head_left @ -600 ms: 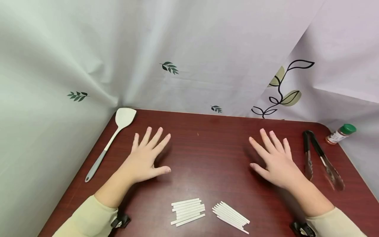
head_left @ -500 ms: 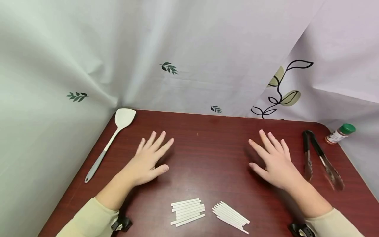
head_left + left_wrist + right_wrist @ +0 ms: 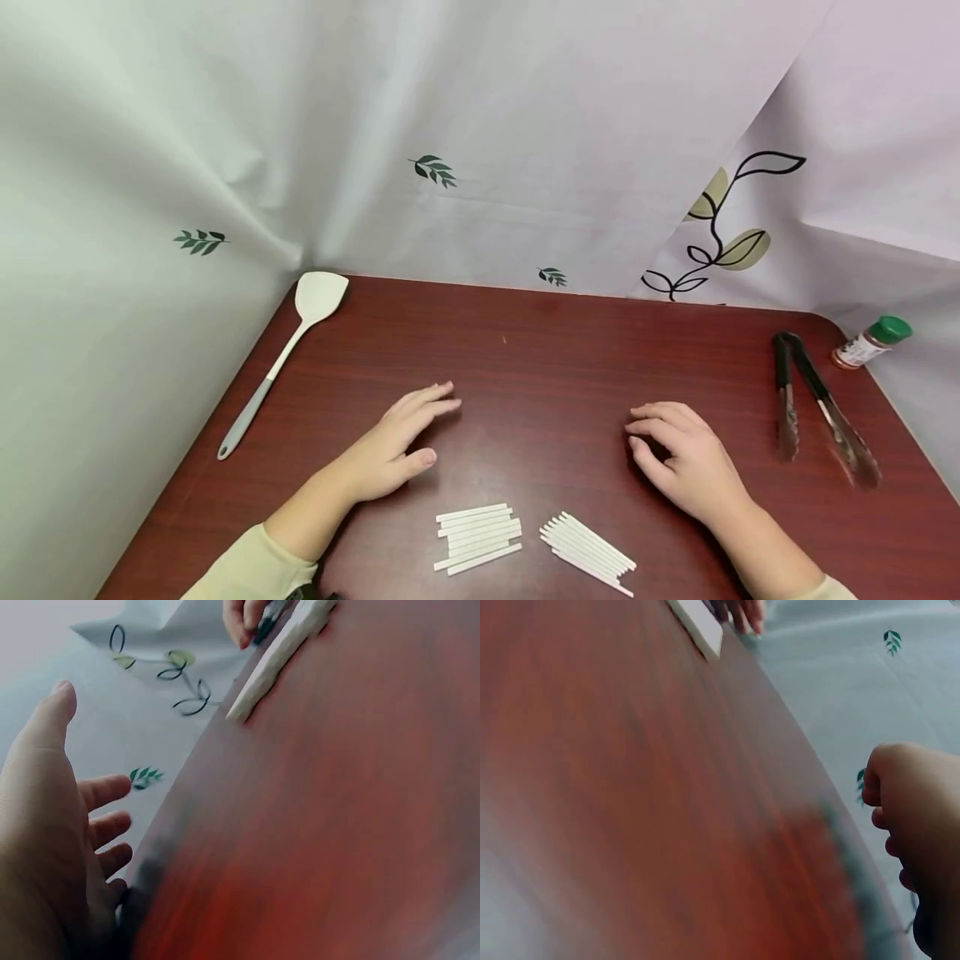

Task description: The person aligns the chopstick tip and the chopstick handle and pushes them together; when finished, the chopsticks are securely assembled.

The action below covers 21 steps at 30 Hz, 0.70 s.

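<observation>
In the head view my left hand (image 3: 393, 450) hovers over or rests on the table left of centre, fingers loosely extended, thumb apart, holding nothing. The right hand (image 3: 686, 458) is right of centre, its fingers loosely bent around no object. Between them, nearer the front, lie two bundles of thin white sticks. The left bundle of white sticks (image 3: 478, 537) lies nearly crosswise, and the right bundle of white sticks (image 3: 587, 552) slants down to the right. Both wrist views show part of the sticks, blurred, as a pale strip (image 3: 277, 664) in the left one.
A white spatula with a grey handle (image 3: 247, 417) lies along the left table edge. Black-handled tongs (image 3: 813, 392) lie at the right, with a green-capped spice bottle (image 3: 870, 343) beyond them. White leaf-printed cloth (image 3: 487, 167) hangs behind the dark red table (image 3: 555, 358).
Both hands have drawn back toward the front. The spread fingers have relaxed, with the right ones now bent. Sticks, spatula, tongs and bottle stay in place.
</observation>
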{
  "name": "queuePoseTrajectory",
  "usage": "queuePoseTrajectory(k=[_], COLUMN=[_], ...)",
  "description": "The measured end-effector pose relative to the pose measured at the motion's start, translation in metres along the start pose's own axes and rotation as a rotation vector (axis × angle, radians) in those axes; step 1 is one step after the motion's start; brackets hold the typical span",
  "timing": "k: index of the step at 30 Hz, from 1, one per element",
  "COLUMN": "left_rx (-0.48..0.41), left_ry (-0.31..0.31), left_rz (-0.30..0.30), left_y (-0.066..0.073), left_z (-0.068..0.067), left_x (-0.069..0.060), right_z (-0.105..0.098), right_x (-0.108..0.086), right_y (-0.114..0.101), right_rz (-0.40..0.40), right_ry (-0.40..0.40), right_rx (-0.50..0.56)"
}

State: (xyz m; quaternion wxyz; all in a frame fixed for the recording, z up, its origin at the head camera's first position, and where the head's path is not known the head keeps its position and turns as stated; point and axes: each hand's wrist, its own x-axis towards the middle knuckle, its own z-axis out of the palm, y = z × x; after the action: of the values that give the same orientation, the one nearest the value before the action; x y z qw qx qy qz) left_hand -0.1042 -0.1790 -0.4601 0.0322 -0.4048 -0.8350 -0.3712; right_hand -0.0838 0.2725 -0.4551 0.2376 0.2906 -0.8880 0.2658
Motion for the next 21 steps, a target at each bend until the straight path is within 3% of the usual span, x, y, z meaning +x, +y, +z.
queuePoseTrajectory(k=[10,14,21], left_rx=[0.035,0.074,0.110], left_ry=[0.053,0.009,-0.013], left_rz=[0.090,0.093,0.096], left_y=[0.026,0.036,0.046], left_z=[0.030,0.037,0.046], left_x=[0.003,0.002,0.003], right_z=[0.027,0.035,0.036], right_x=[-0.010,-0.012,-0.012], right_y=[-0.031,-0.043,-0.048], right_rz=[-0.087,-0.126,-0.200], right_ry=[0.076,0.024,-0.066], right_rx=[0.237,0.329,0.350])
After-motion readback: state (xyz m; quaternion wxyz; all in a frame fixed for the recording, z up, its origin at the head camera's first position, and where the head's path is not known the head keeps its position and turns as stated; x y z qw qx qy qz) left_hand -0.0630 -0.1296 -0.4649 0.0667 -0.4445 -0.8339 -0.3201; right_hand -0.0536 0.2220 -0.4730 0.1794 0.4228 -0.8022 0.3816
